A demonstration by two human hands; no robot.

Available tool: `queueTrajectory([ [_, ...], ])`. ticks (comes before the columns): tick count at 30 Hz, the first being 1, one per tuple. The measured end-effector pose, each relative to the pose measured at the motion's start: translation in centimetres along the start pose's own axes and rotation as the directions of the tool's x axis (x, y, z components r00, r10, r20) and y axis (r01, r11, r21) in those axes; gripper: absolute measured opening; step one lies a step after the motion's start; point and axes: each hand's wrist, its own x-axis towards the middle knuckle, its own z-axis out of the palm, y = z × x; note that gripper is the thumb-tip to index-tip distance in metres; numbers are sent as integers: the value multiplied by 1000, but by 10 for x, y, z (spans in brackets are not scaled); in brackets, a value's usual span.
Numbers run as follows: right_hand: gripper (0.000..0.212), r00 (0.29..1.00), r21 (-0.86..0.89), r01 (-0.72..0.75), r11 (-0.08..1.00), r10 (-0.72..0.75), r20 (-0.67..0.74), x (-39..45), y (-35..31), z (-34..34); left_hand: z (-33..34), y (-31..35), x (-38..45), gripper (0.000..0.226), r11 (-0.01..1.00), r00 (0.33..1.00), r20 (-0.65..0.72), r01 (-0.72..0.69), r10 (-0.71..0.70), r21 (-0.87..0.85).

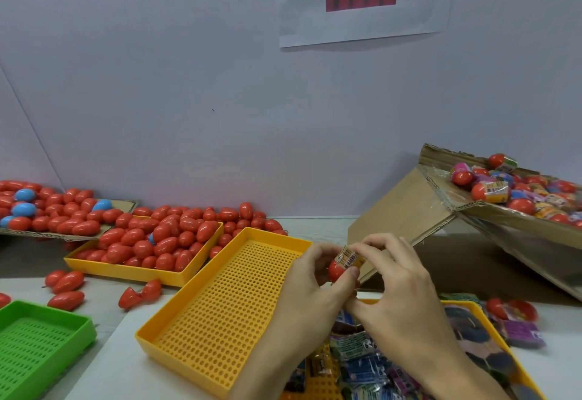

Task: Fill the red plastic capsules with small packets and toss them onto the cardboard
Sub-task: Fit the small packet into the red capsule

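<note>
Two hands meet at centre, above a bare yellow tray (220, 314). The left hand (311, 289) grips a red capsule (336, 271); the right hand (393, 283) pinches a packet (348, 258) at its top. Fingers hide most of both. Packets (362, 365) below are partly covered by the wrists. The cardboard (409, 210) pile is cut off right.

A white table (315, 226) holds an empty yellow tray (220, 311) in the middle, a yellow tray of red capsules (126, 269) behind it, a green tray (41, 343) at lower left, and loose red capsules (66, 283) nearby. A slanted cardboard sheet (406, 213) stands at right.
</note>
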Motion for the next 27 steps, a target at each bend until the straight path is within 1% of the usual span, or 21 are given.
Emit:
queueTrajectory([
  [4, 50, 1000, 7, -3, 1000, 4, -12, 1, 1, -1, 1, 0, 0, 16, 1000, 1000, 4, 6, -6, -9],
  [9, 54, 999, 47, -33, 998, 32, 12, 1, 2, -1, 3, 1, -1, 17, 999, 999, -37, 1, -2, -32],
  [12, 54, 998, 80, -47, 996, 44, 35, 2, 3, -1, 3, 0, -1, 17, 1000, 998, -54, -22, 23, 19],
  [14, 52, 997, 138, -76, 988, 71, 42, 3, 3, -1, 2, 0, -1, 15, 998, 998, -50, -33, 36, 46],
  [16, 47, 991, 252, -130, 959, 116, 69, 4, 5, -2, 1, 1, -1, 15, 999, 999, -35, -22, 24, 38],
  [18, 43, 978, 349, -197, 916, 159, 135, 4, 9, -4, -2, 2, -2, 16, 999, 1000, -1, -5, 5, 34],
  [20, 38, 957, 409, -270, 872, 197, 213, 4, 13, -6, -6, 3, -2, 19, 998, 999, 35, 7, -9, 59],
  [22, 31, 940, 471, -322, 821, 218, 263, 4, 15, -8, -8, 4, -2, 21, 998, 998, 58, 19, -22, 54],
  [25, 20, 930, 582, -365, 726, 251, 270, 6, 15, -9, -10, 6, -2, 26, 999, 996, 68, 50, -51, 19],
  [27, 16, 927, 597, -375, 709, 292, 236, 8, 15, -8, -10, 6, -2, 26, 998, 996, 61, 56, -57, 27],
])
